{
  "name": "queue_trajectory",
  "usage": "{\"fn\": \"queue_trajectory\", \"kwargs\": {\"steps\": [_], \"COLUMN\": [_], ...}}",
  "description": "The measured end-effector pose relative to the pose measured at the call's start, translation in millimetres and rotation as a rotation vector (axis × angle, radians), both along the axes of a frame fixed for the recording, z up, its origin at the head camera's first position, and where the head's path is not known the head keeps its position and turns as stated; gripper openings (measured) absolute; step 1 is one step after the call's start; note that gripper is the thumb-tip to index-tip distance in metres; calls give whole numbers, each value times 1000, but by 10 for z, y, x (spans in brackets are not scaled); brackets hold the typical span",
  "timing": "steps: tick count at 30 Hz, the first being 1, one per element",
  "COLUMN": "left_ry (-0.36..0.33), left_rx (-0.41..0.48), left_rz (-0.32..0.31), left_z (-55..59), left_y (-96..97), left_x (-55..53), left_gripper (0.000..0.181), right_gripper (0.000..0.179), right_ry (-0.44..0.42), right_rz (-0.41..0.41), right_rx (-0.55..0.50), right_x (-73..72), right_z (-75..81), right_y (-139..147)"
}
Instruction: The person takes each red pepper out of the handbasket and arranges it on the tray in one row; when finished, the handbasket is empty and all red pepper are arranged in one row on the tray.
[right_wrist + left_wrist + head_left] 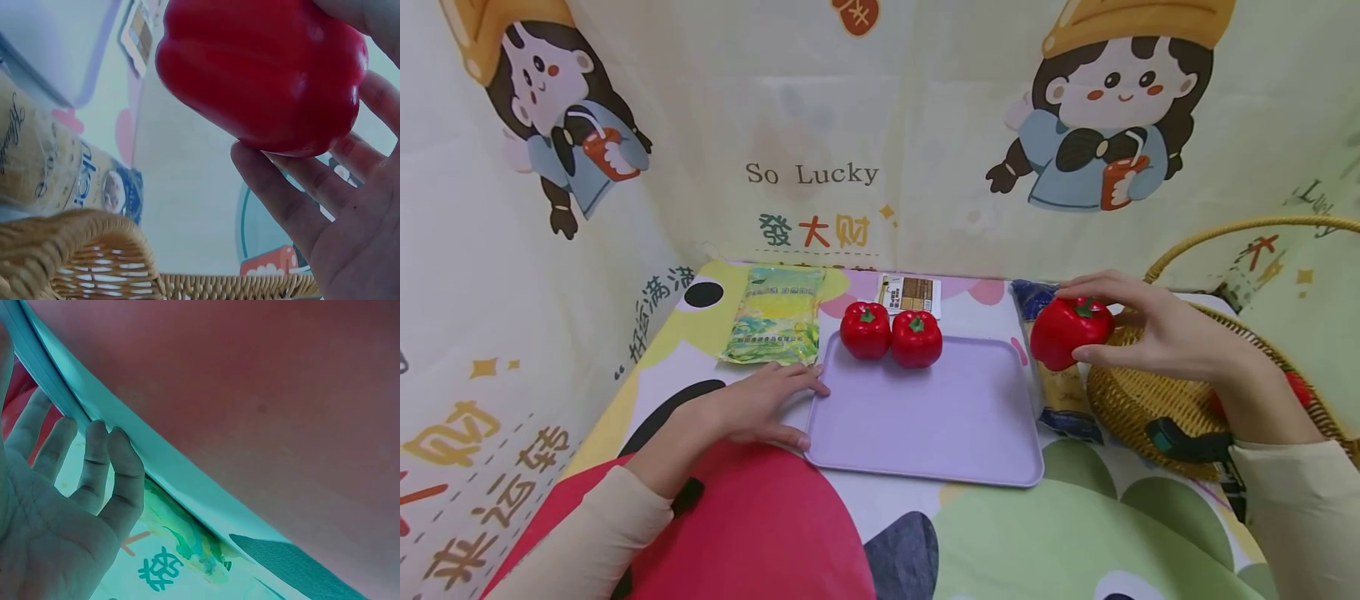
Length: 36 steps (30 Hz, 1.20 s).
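Note:
My right hand (1180, 333) grips a glossy red bell pepper (1070, 333) with a green stem, between thumb and fingers. It is held up above a blue and tan packet, left of the wicker basket (1123, 392). In the right wrist view the same pepper (262, 75) fills the top, fingertips against its side. My left hand (760, 406) rests at the left edge of a lilac tray (925, 433), fingers loosely spread and holding nothing. Two more red bell peppers, a left one (865, 331) and a right one (916, 339), sit side by side at the tray's back edge.
A green and yellow bag (775, 317) lies behind the left hand. Behind the peppers is a small white and brown packet (917, 293). The blue and tan packet (1067, 404) lies between tray and basket. Something red (1298, 388) shows in the basket, partly hidden by my wrist.

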<state>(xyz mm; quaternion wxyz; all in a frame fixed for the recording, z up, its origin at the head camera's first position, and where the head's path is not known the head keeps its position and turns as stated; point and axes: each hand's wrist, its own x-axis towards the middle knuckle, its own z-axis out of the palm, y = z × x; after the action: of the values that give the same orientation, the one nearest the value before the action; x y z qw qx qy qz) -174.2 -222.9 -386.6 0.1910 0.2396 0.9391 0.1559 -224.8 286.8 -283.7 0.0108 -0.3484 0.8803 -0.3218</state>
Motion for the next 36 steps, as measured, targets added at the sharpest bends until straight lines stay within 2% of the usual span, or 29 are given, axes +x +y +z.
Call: {"fn": "queue_trajectory", "kwargs": {"steps": [12,18,36], "left_ry": [-5,-8,-15], "left_rx": [-9,-16,-10], "left_rz": [-1,6,20], "left_z": [62,57,52], "left_y": [40,55,50], "left_x": [-1,7,15], "left_gripper": [72,71,71], "right_gripper": [76,76,77], "right_ry": [8,-1,-41], "right_rz": [11,32,49], "right_rx": [11,11,-21], "right_x": [-84,-82,-229], "right_z": [-57,-97,-305], "right_y": [-177,-266,-529]}}
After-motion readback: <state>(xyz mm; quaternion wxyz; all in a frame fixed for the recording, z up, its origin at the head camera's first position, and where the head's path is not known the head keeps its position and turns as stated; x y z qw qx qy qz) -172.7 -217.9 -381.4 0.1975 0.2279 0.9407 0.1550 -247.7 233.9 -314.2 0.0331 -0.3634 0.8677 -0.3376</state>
